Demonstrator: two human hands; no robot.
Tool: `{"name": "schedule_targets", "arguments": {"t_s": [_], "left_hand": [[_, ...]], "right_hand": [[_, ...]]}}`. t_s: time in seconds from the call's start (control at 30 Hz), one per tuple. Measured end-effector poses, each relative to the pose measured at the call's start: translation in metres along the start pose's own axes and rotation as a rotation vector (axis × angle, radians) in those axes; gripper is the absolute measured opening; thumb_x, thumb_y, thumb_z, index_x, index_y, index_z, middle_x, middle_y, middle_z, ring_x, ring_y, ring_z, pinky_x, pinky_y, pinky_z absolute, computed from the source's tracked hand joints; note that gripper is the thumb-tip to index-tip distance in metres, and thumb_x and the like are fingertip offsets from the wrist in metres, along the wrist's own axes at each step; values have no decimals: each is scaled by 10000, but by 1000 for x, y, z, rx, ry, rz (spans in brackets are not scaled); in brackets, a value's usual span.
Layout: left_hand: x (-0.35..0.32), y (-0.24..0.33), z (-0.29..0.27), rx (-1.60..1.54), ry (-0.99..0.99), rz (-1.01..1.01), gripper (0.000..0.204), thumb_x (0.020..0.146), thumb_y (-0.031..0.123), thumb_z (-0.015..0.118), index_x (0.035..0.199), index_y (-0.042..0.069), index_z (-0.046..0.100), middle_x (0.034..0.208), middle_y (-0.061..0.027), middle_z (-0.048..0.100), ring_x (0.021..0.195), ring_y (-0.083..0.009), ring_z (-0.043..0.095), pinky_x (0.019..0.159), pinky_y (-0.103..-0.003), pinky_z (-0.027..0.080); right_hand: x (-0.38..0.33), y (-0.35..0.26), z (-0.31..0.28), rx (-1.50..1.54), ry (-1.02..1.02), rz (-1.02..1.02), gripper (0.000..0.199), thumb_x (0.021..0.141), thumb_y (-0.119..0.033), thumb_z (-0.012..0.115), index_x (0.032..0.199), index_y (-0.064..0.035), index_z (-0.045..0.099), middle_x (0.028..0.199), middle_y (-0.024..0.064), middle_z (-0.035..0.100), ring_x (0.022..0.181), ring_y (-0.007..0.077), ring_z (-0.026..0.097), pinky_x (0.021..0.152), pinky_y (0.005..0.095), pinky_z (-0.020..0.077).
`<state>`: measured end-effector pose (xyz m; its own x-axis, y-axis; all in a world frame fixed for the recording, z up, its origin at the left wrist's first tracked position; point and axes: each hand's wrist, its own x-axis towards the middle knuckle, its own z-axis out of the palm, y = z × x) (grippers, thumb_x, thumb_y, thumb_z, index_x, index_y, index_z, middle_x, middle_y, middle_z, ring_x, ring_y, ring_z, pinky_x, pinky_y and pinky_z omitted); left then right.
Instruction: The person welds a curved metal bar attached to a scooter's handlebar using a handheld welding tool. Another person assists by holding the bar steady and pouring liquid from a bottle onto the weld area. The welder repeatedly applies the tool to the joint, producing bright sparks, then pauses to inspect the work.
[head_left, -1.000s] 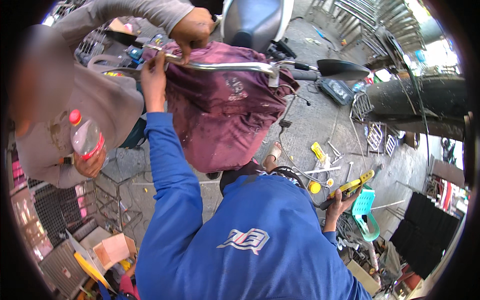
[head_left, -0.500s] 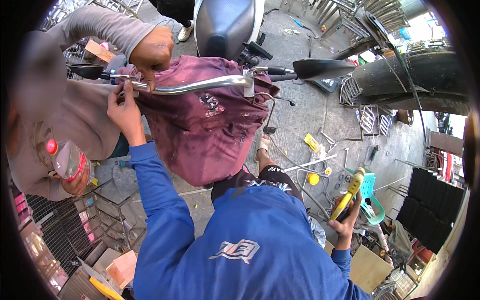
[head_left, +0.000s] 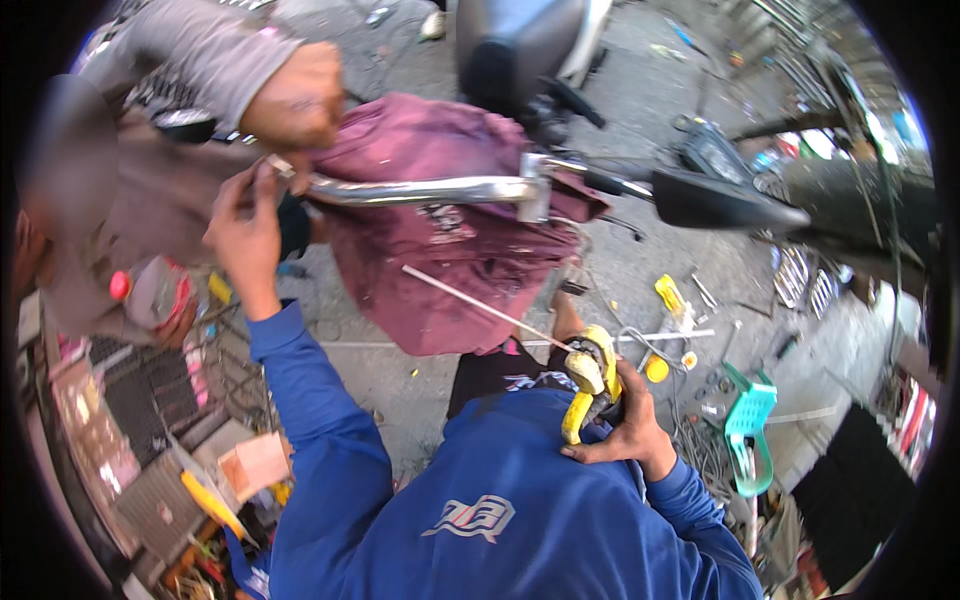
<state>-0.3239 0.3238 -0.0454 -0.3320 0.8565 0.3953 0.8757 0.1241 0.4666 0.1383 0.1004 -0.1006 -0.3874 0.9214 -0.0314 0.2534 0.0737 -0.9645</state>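
Note:
My left hand pinches a small metal piece at the left end of a bent chrome handlebar. A co-worker's hand, blurred, is just above that end. Near my lap, my right hand is wrapped around a yellow and black electrode holder. A thin welding rod sticks out of the holder toward the upper left, below the bar. Under the bar lies a maroon cloth. A flat metal plate stands at the bar's right end, beside a black mirror.
The co-worker's other hand holds a red-capped plastic bottle at left. A motorcycle seat is ahead. Cables, a yellow bottle and a teal plastic seat piece lie on the floor at right. Wood scraps are lower left.
My right hand has brought the electrode holder from the far right to in front of my body, its rod now pointing at the cloth. The co-worker's upper hand has shifted off the bar's end.

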Motion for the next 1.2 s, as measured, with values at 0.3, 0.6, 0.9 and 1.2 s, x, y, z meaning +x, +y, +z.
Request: {"name": "schedule_targets", "arguments": {"t_s": [0.3,0.6,0.9,1.2], "left_hand": [[12,12,-17,32,-168,-98,330,932,415,791,1097,131,826,971,-50,775,737,-189,640,733,-316,500],[9,8,-19,16,-128,80,315,974,398,731,1100,123,819,970,-53,759,897,-248,666,864,-383,432],[8,11,-18,90,-129,73,358,946,401,770,1082,71,801,988,-71,764,808,-221,621,793,-375,467],[0,17,-17,180,-88,121,436,885,441,825,1152,98,786,1153,-6,742,1072,-238,628,963,-425,340]], "right_hand": [[39,-1,39,-3,3,-142,1249,593,-376,1056,1521,-8,307,1234,243,687,1136,366,717,1043,463,526],[38,-3,71,-6,78,-189,1279,586,-365,1066,1533,-27,276,1208,234,708,1110,336,733,1021,440,537],[46,0,74,-93,134,-190,1377,531,-391,1082,1551,-35,229,1333,229,590,1166,343,681,1016,447,529],[78,-15,73,-151,82,-207,1311,518,-334,1079,1518,-98,264,1211,162,628,1048,303,707,953,419,559]]}}
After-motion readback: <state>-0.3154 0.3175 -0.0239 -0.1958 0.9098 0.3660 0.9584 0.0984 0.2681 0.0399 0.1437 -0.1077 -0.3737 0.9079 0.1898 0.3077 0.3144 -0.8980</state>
